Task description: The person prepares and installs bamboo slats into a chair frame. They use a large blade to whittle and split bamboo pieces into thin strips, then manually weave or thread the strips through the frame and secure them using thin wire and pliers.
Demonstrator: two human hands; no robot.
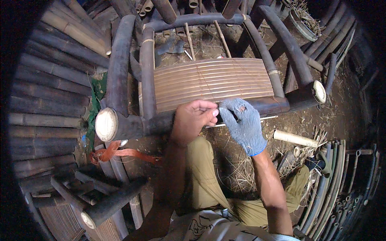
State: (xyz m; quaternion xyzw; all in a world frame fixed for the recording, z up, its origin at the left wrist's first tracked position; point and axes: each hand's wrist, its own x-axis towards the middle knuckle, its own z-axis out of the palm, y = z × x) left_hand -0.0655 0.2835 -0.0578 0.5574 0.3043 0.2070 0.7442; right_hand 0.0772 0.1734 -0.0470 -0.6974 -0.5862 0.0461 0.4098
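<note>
Before me lies a dark bamboo chair frame (149, 80) with a seat of thin, light-brown bamboo slats (213, 78). My bare left hand (194, 119) is closed in a pinch over the front rail (267, 105). Beside it, nearly touching fingertips, my right hand (242, 125) in a grey-blue knit glove is pinched too. Whatever lies between the fingers of either hand is too small to make out. A thin dark line, perhaps cord, runs across the slats toward the hands. The glove has a hole near the knuckles.
Orange plastic twine (126, 153) lies left of my knees. A smaller bamboo frame (116, 201) stands at the lower left. Bamboo poles (48, 102) line the left, and more poles (327, 180) are stacked at right. A cut bamboo piece (295, 138) rests among shavings.
</note>
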